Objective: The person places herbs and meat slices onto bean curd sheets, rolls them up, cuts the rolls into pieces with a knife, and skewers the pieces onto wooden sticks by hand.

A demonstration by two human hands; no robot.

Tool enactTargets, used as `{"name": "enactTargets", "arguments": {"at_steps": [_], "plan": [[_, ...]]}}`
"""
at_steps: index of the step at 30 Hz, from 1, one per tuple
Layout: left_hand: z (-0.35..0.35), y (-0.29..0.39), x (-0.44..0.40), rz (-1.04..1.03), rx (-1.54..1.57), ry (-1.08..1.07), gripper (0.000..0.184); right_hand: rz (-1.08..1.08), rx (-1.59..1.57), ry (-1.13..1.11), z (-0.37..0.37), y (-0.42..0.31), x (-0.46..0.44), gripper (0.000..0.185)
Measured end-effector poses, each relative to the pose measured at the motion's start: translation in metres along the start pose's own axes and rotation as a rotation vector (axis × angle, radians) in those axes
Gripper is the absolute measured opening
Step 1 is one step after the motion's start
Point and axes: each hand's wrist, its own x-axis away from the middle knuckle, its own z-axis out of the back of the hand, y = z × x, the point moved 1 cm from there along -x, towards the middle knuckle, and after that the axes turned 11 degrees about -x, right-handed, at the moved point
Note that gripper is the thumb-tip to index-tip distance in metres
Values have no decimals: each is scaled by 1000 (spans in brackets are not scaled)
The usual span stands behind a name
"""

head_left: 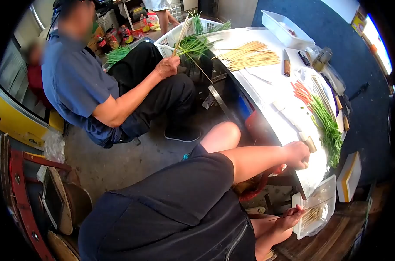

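My left hand (296, 155) rests at the near end of the white table, fingers curled, touching a row of pale, short cylindrical pieces (309, 143). What it grips is hidden under the fingers. Lower down, my right hand (289, 218) pinches a thin skewer (314, 204), whose far end reaches over a white plastic tray (296, 227). Inside that tray lie several wooden skewers (311, 216) and clear plastic film. Beside the pale pieces are a bunch of leafy greens (330, 130) and reddish strips (302, 92).
Across the table (260, 89) lie a pile of skewers (249, 55), a knife (286, 65) and a white bin (286, 30). A seated person (82, 82) holds sticks beside a basket (164, 43) of greens. A red basket (256, 188) stands under the table edge.
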Motion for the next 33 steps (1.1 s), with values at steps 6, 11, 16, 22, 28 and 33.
{"name": "enactTargets", "arguments": {"at_steps": [6,11,16,22,28,33], "plan": [[-4,0,-1,-3,-37,-11,20,168,245,-77,-16,2,18,41],[-4,-1,-1,9,-21,-10,20,-144,-60,57,-12,8,19,42],[-1,2,-1,16,-9,-28,20,76,111,-31,-8,20,20,42],[-1,4,-1,2,-42,-10,20,15,76,-55,-19,13,26,42],[2,6,0,13,-45,-26,22,-33,34,-25,-18,17,26,41],[2,5,0,3,-53,-29,22,-81,-8,-36,-14,21,24,40]]}}
